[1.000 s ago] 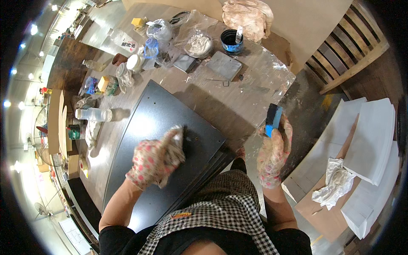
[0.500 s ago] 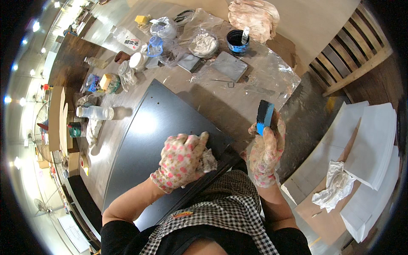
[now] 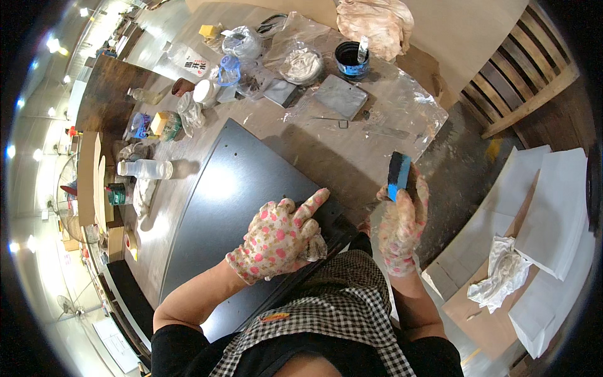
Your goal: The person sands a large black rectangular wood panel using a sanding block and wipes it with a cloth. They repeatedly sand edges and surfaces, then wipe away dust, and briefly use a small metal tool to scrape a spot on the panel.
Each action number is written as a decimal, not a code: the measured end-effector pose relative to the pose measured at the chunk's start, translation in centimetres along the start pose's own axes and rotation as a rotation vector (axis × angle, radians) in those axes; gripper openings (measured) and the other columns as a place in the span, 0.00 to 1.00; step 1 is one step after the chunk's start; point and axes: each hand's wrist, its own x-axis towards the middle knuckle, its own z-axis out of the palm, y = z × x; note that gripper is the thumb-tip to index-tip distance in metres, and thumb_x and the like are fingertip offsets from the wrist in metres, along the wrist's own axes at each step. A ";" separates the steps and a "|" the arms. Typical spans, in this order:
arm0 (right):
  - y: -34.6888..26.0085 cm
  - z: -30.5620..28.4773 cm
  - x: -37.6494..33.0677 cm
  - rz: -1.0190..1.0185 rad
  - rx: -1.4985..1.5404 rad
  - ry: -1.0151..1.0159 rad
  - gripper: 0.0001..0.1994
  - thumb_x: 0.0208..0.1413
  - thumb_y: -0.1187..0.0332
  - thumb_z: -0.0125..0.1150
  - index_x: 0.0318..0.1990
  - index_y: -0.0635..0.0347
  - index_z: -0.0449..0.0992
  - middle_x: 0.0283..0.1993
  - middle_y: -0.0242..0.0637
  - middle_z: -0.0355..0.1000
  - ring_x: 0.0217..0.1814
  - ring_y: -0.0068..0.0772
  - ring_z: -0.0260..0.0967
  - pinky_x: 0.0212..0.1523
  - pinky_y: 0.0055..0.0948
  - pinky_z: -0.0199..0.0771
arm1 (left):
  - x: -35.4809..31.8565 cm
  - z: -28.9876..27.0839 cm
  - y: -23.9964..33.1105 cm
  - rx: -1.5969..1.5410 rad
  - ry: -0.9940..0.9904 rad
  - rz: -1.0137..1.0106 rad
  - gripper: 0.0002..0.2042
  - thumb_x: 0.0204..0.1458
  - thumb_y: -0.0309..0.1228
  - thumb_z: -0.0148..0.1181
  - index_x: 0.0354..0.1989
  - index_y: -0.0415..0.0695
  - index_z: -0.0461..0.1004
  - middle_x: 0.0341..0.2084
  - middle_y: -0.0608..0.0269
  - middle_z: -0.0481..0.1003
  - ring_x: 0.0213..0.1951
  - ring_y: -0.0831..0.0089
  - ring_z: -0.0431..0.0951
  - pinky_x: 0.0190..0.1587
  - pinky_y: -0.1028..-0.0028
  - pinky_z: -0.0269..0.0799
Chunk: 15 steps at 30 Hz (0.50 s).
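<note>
- Left hand (image 3: 276, 242) presses a crumpled rag (image 3: 314, 248) on the dark metal panel (image 3: 232, 195), fingers curled around it.
- Right hand (image 3: 402, 223) grips a blue-black sponge block (image 3: 398, 176), lifted off the panel.
- Panel looks evenly dark; near edge seemingly left.

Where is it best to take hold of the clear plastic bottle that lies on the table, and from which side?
Grip the clear plastic bottle around the middle of its body, coming from above: it lies on its side on the brown table, so its round flanks are free and the capped end is narrow.

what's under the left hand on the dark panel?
The left hand presses a crumpled pale cloth onto the dark panel. Only the cloth's edge shows past the fingers; the rest is covered by the glove.
</note>
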 end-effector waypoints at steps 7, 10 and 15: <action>0.2 -1.3 -0.2 0.000 -0.070 -0.113 0.27 0.64 0.56 0.51 0.64 0.62 0.58 0.67 0.47 0.56 0.57 0.37 0.64 0.48 0.34 0.73 | -0.2 0.5 0.4 0.001 0.023 -0.051 0.17 0.37 0.41 0.67 0.31 0.43 0.73 0.67 0.53 0.57 0.37 0.56 0.72 0.37 0.60 0.70; 0.1 -1.6 -0.3 -0.012 -0.100 -0.108 0.26 0.64 0.56 0.51 0.63 0.63 0.59 0.67 0.47 0.55 0.56 0.37 0.65 0.47 0.34 0.74 | -0.2 0.6 0.5 -0.014 -0.013 -0.085 0.16 0.38 0.41 0.67 0.31 0.43 0.74 0.67 0.53 0.57 0.38 0.56 0.73 0.37 0.59 0.70; 0.0 -1.5 -0.6 -0.068 -0.105 -0.127 0.22 0.65 0.62 0.50 0.62 0.66 0.61 0.66 0.47 0.56 0.51 0.36 0.67 0.46 0.34 0.75 | 0.0 0.9 0.4 -0.028 0.030 -0.072 0.17 0.35 0.40 0.67 0.32 0.44 0.75 0.65 0.53 0.59 0.38 0.57 0.74 0.38 0.60 0.71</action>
